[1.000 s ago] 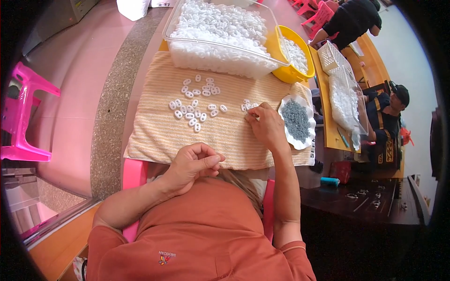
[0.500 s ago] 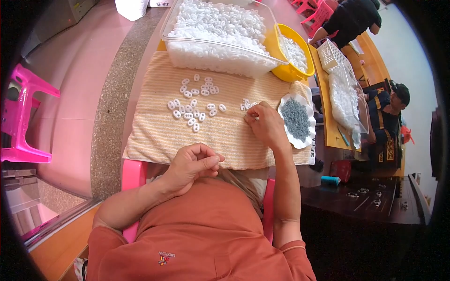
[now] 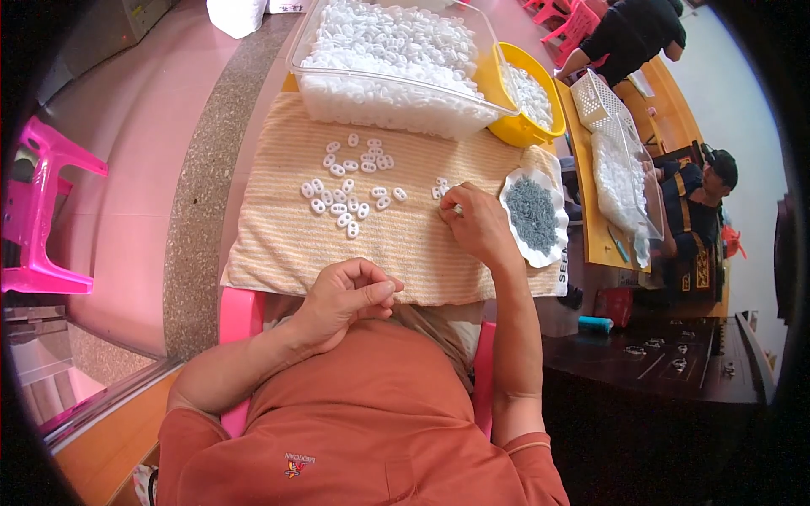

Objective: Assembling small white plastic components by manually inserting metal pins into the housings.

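Note:
On a striped beige towel [image 3: 278,244] lie several flat, oval white plastic pieces [image 3: 339,196], each with two holes, spread in loose groups. Close to the towel's front edge is my left hand [image 3: 350,299], thumb and fingers pinched together; I cannot make out anything between them. My right hand [image 3: 479,221] rests on the towel's right half with its fingertips bent down and closed. Just beyond those fingertips sits a small cluster of smaller white pieces [image 3: 440,187], partly covered by the hand. A white scalloped dish [image 3: 516,239] of small grey-blue parts [image 3: 533,212] stands right of this hand.
A clear bin [image 3: 396,99] heaped with white pieces stands at the back, beside a yellow basin [image 3: 521,133] of similar pieces. A pink stool [image 3: 52,207] is at the left. Another person [image 3: 707,190] sits by a wooden table [image 3: 601,240] at the right.
My right fingers have shifted very slightly over the small white cluster, hiding a bit more of it. The left hand has stayed in place.

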